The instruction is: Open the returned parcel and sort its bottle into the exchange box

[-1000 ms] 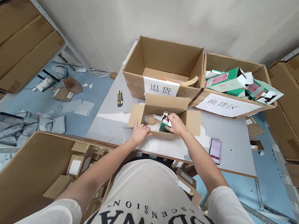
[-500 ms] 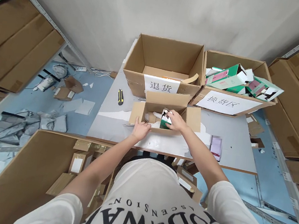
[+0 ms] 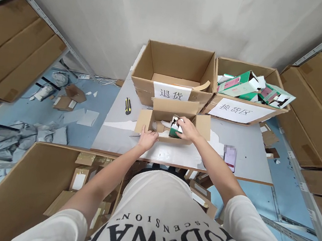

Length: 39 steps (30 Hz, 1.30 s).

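Note:
An opened cardboard box (image 3: 175, 106) stands on the table with its flaps spread, and white paper lies inside it. My left hand (image 3: 148, 138) grips its near wall close to the left corner, fingers over the edge. Inside the box, at its right side, is a small green and white carton (image 3: 174, 132) with an open, dark-edged top. My right hand (image 3: 188, 129) holds this carton by its upper right part, fingers closed at the opening. What lies within the carton is too small to make out.
Behind stand a large carton (image 3: 142, 85) with a paper label and another carton (image 3: 215, 102) full of green-white packages. A yellow-black utility knife (image 3: 128, 106) lies left, a phone (image 3: 230, 158) right. A big box (image 3: 22, 181) of parcels stands below the table's left edge.
The whole view has shifted slightly. The small carton looks a little more tilted in my right hand. My left hand stays on the box's near edge.

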Each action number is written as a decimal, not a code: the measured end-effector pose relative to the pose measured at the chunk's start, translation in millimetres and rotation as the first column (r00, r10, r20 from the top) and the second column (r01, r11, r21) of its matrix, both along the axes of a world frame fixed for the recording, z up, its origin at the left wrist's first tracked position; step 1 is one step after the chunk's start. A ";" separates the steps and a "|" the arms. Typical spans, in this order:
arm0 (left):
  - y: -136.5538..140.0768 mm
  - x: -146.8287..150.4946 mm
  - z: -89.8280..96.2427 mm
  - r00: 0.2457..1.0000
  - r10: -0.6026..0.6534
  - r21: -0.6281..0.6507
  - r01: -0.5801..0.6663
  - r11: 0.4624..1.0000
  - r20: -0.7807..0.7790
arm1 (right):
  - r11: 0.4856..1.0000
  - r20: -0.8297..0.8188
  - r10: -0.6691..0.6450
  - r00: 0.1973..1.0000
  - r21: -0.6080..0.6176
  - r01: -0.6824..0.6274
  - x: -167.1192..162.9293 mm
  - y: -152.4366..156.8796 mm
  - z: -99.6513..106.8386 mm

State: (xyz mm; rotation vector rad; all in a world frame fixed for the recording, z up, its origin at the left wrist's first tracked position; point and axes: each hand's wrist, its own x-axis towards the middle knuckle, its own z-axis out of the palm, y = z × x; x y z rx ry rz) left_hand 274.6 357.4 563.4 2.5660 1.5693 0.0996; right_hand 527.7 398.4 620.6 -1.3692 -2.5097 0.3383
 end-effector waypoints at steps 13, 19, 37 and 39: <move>13.5 -60.4 6.3 0.972 0.196 -0.024 -0.200 0.979 -0.129 | 0.944 -0.223 -0.121 0.967 0.276 0.181 17.1 -19.3 126.9; 26.4 -83.3 6.7 0.917 0.368 0.006 -0.371 0.928 -0.153 | 0.897 -0.228 -0.303 0.925 0.259 0.358 32.1 -59.7 124.2; -46.0 4.0 14.0 0.965 -0.006 -0.028 0.014 1.000 0.261 | 0.819 -0.090 -0.572 0.816 -0.121 0.561 -12.4 -71.6 -56.2; -56.9 35.8 3.9 0.914 -0.068 -0.170 0.147 0.974 0.399 | 0.827 -0.120 -0.561 0.819 -0.120 0.549 -11.0 -73.9 -57.5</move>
